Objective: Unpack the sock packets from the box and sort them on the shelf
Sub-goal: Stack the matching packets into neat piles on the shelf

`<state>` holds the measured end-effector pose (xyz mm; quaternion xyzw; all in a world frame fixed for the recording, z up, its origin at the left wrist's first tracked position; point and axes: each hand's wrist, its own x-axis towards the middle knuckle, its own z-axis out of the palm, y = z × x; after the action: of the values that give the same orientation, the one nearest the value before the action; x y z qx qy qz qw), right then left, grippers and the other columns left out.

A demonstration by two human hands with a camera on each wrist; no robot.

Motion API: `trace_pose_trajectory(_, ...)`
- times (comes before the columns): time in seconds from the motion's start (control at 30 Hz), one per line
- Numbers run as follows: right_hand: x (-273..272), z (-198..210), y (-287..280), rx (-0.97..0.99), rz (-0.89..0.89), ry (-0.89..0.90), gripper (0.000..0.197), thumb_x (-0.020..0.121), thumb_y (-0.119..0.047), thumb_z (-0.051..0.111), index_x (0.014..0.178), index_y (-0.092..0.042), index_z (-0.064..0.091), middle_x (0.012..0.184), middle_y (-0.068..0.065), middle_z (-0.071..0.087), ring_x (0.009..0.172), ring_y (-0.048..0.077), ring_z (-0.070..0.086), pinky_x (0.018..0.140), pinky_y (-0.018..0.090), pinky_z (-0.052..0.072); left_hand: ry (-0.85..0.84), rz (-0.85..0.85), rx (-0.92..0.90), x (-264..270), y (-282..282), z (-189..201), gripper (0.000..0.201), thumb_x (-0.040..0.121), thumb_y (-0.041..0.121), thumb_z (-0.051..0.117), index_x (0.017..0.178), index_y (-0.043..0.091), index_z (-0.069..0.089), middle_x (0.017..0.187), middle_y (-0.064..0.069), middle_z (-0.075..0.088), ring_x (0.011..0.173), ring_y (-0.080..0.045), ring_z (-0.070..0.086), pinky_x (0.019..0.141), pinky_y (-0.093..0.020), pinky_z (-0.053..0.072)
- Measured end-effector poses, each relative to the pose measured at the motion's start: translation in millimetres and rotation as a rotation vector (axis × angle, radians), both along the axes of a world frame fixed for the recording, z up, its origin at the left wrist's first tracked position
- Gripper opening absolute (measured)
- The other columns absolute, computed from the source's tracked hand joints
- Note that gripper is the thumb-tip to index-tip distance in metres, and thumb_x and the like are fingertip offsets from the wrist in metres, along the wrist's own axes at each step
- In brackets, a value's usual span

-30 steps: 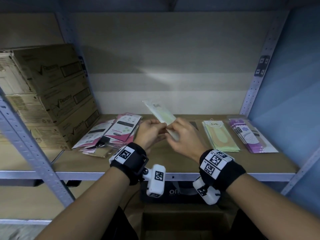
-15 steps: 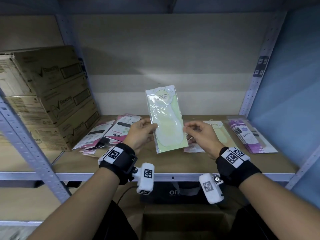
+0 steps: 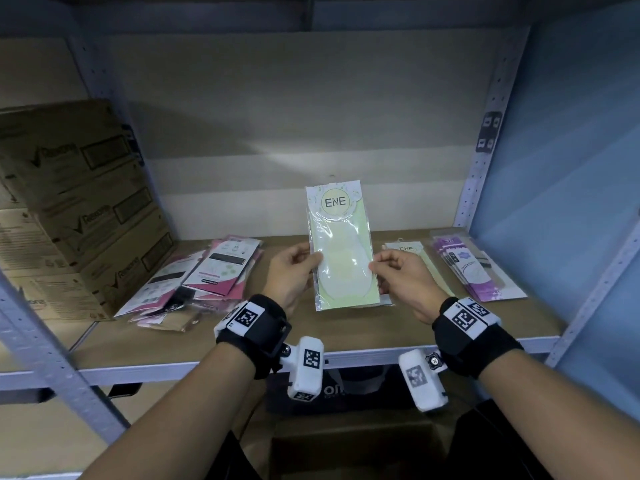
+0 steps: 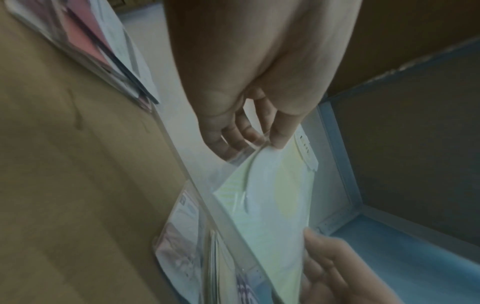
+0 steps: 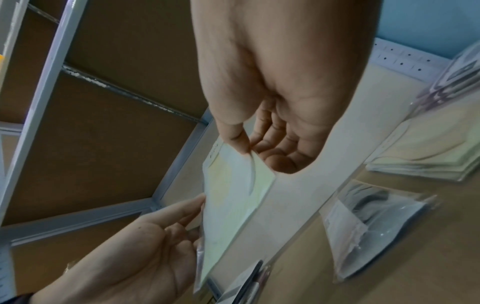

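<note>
Change noted: a second ago the green sock packet [image 3: 341, 247] lay tilted back between two close-set hands; half a second ago it was raised but angled. It now stands upright over the shelf board's [image 3: 242, 337] middle, label facing the person, with the hands drawn apart to its side edges. I judge this an identification check: the printed face is now readable, so the packet can be matched to a pile.

Hands: the left hand [image 3: 291, 271] pinches the packet's left edge, thumb in front and fingers behind. The right hand [image 3: 403, 277] pinches the right edge the same way. Both are clamped on the packet and clear of the board.

Location: the packet is held in the air, touching no pile.

Count on the shelf:
- One loose heap of pink-and-white packets [image 3: 211, 271] toward the left end; individual number cannot be told.
- One stack of pale green packets [image 3: 415, 252] right of the middle, partly hidden by the right hand; count unclear.
- One stack of purple packets [image 3: 474, 268] at the right end; count unclear.
- Three stacked cartons [image 3: 83, 209] at the far left.
- One open box [image 3: 353, 448] below the front edge; contents not visible.

Judgement: the pale green stack appears the matching destination.
</note>
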<state>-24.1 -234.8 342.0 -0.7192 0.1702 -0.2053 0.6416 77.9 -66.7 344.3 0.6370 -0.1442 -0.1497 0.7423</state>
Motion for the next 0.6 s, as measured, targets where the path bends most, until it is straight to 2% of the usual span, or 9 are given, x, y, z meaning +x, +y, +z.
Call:
trace_pose_trajectory(0.1, -5, -2, -15, -0.005, -0.084, 0.0, 0.006, 0.088, -0.005, 0.062, 0.086, -0.011, 0.064, 0.082, 0.009, 0.062, 0.061, 0.015, 0.054, 0.054, 0.023, 0.05, -0.059, -0.03, 0.054, -4, -18, 0, 0.04, 0.081, 0.012, 0.071, 0.12, 0.012, 0.064, 0.114, -0.017, 0.067, 0.103, -0.034, 0.066, 0.09, -0.05, 0.054)
trace_pose_trajectory(0.17, -9, -5, -28, -0.017, -0.133, 0.008, 0.005, 0.088, -0.008, 0.062, 0.088, -0.012, 0.064, 0.087, 0.009, 0.064, 0.07, 0.017, 0.057, 0.066, 0.029, 0.053, -0.105, -0.102, 0.129, -9, -31, 0, 0.056, 0.075, 0.006, 0.075, 0.128, 0.013, 0.058, 0.111, -0.014, 0.065, 0.101, -0.031, 0.066, 0.088, -0.05, 0.055)
trace_pose_trajectory(0.23, -13, -8, -41, -0.037, -0.183, 0.026, 0.004, 0.088, -0.01, 0.063, 0.091, -0.013, 0.065, 0.092, 0.007, 0.066, 0.081, 0.019, 0.06, 0.08, 0.035, 0.052, -0.175, -0.143, 0.225, -15, -48, -1, 0.068, 0.071, -0.003, 0.076, 0.132, 0.013, 0.052, 0.1, -0.008, 0.06, 0.087, -0.023, 0.064, 0.084, -0.043, 0.057)
trace_pose_trajectory(0.27, -16, -9, -47, -0.061, -0.21, 0.041, 0.006, 0.089, -0.012, 0.062, 0.093, -0.014, 0.065, 0.091, 0.004, 0.066, 0.083, 0.018, 0.06, 0.083, 0.035, 0.051, -0.199, -0.144, 0.26, -17, -57, -2, 0.07, 0.07, -0.006, 0.076, 0.132, 0.014, 0.05, 0.096, -0.004, 0.057, 0.08, -0.016, 0.06, 0.08, -0.037, 0.058)
trace_pose_trajectory(0.37, -22, -12, -68, -0.156, -0.286, 0.082, 0.018, 0.089, -0.015, 0.061, 0.106, -0.014, 0.066, 0.085, -0.003, 0.064, 0.082, 0.016, 0.059, 0.08, 0.034, 0.05, -0.207, -0.098, 0.352, -24, -85, -2, 0.054, 0.072, -0.007, 0.074, 0.113, 0.015, 0.048, 0.091, -0.002, 0.057, 0.074, -0.011, 0.055, 0.066, -0.024, 0.053)
trace_pose_trajectory(0.43, -25, -13, -82, -0.204, -0.307, 0.126, 0.026, 0.089, -0.013, 0.062, 0.115, -0.01, 0.063, 0.09, 0.0, 0.063, 0.084, 0.016, 0.058, 0.079, 0.029, 0.048, -0.217, -0.115, 0.402, -26, -104, -8, 0.043, 0.073, -0.005, 0.073, 0.104, 0.015, 0.051, 0.092, -0.002, 0.059, 0.082, -0.016, 0.058, 0.071, -0.028, 0.055)
trace_pose_trajectory(0.47, -26, -13, -89, -0.238, -0.3, 0.158, 0.031, 0.088, -0.013, 0.063, 0.119, -0.009, 0.061, 0.095, 0.002, 0.062, 0.088, 0.017, 0.058, 0.08, 0.027, 0.047, -0.254, -0.132, 0.428, -26, -115, -11, 0.039, 0.073, -0.003, 0.073, 0.101, 0.015, 0.054, 0.093, -0.001, 0.06, 0.086, -0.018, 0.059, 0.075, -0.03, 0.056)
trace_pose_trajectory(0.57, -28, -13, -106, -0.383, -0.255, 0.303, 0.048, 0.085, -0.015, 0.068, 0.131, -0.01, 0.053, 0.117, 0.006, 0.063, 0.104, 0.021, 0.058, 0.09, 0.029, 0.047, -0.365, -0.161, 0.563, -23, -143, -17, 0.028, 0.076, 0.01, 0.073, 0.102, 0.015, 0.064, 0.094, 0.003, 0.062, 0.087, -0.013, 0.058, 0.072, -0.016, 0.047)
trace_pose_trajectory(0.6, -28, -14, -111, -0.427, -0.246, 0.342, 0.05, 0.085, -0.015, 0.068, 0.132, -0.01, 0.053, 0.124, 0.007, 0.061, 0.111, 0.022, 0.057, 0.095, 0.029, 0.045, -0.372, -0.175, 0.615, -21, -151, -19, 0.027, 0.077, 0.013, 0.072, 0.103, 0.014, 0.066, 0.097, 0.001, 0.064, 0.087, -0.012, 0.057, 0.073, -0.016, 0.045)
